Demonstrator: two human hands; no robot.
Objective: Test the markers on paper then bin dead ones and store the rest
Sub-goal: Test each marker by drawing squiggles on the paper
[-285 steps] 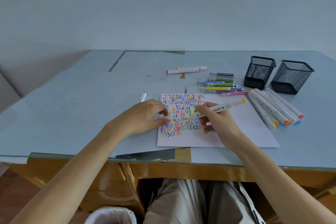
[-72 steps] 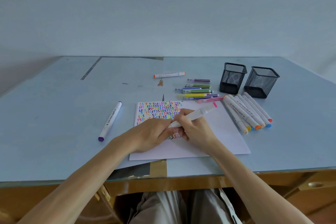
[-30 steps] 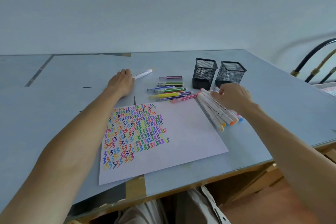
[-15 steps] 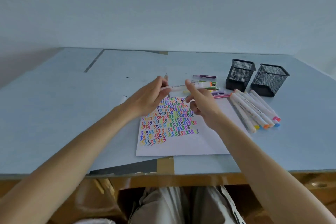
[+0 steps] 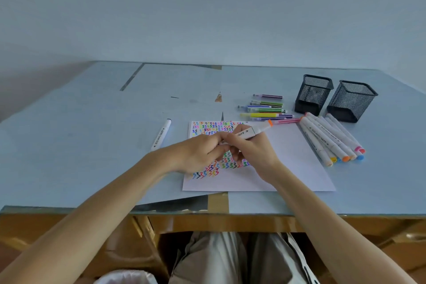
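Both hands meet over the white paper (image 5: 292, 166), whose left half is filled with coloured zigzags. My right hand (image 5: 252, 151) holds a white marker with an orange end (image 5: 252, 131), tilted up to the right. My left hand (image 5: 202, 152) pinches the marker's lower end, which is hidden between the fingers. A row of thick white markers (image 5: 329, 138) lies right of the paper. Several thin coloured markers (image 5: 265, 109) lie behind it. One white marker (image 5: 161, 135) lies alone to the left.
Two black mesh pen cups (image 5: 313, 93) (image 5: 351, 100) stand at the back right of the blue desk (image 5: 80, 136). A white-lined bin (image 5: 124, 276) shows below the desk's front edge at the lower left, beside my knees.
Half a second ago both hands held the marker up above the paper's far edge; now they have come down and closer over the zigzags. Earlier the left hand fetched this marker from the back.
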